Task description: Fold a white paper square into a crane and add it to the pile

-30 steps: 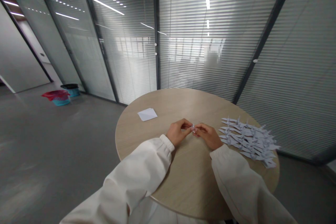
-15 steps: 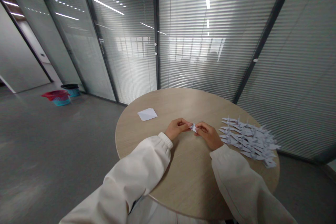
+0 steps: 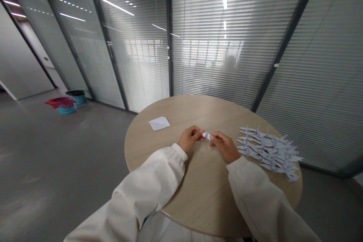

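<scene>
A small piece of folded white paper [image 3: 207, 135] is pinched between my two hands, over the middle of the table. My left hand [image 3: 191, 138] grips its left end with thumb and fingertips. On the other side, my right hand [image 3: 225, 145] holds the right end in a pinch. Its exact folded form is too small to make out, and the fingers cover part of it. To the right of my right hand, several white folded paper cranes [image 3: 266, 147] lie close together in rows. Beyond my left hand rests a stack of flat white paper sheets [image 3: 159, 123].
The round wooden table [image 3: 198, 200] has its near edge against my body. Glass partitions with blinds [image 3: 210, 79] stand right behind it. On the floor at the left are a bin with a red liner [image 3: 64, 105] and a bin with a black liner [image 3: 79, 97].
My left fingers have shifted slightly up and to the left, so more of the folded paper shows between the hands. My right hand, the cranes and the sheets stay where they were.
</scene>
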Demonstrator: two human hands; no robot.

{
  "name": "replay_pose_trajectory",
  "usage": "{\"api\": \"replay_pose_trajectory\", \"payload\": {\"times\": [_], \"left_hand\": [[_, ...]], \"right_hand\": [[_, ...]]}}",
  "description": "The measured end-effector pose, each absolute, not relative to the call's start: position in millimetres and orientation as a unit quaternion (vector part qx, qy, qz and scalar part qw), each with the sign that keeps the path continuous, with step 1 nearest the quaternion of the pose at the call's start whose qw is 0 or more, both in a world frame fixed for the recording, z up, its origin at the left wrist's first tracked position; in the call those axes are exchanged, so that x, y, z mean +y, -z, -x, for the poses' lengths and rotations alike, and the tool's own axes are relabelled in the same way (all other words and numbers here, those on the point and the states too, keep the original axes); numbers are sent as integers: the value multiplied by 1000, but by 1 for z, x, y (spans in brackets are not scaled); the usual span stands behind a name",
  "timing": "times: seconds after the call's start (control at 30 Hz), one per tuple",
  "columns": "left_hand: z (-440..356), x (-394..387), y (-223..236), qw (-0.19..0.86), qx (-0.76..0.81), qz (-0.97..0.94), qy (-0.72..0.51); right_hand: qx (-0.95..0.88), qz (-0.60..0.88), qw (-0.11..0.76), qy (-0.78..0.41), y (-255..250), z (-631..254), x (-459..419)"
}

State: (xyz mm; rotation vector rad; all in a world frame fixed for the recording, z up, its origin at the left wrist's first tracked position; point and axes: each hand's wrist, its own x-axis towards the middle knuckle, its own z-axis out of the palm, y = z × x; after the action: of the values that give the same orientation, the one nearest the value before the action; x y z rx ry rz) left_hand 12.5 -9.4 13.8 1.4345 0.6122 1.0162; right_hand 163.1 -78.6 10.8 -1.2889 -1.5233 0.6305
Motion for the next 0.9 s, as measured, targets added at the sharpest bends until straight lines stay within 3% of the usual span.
{"api": "replay_pose_trajectory", "payload": {"times": [0.9], "left_hand": [[-13,-10,-12,598,257,-626,-429]], "right_hand": [[-633,493,520,-291,-4,-161,-76]]}}
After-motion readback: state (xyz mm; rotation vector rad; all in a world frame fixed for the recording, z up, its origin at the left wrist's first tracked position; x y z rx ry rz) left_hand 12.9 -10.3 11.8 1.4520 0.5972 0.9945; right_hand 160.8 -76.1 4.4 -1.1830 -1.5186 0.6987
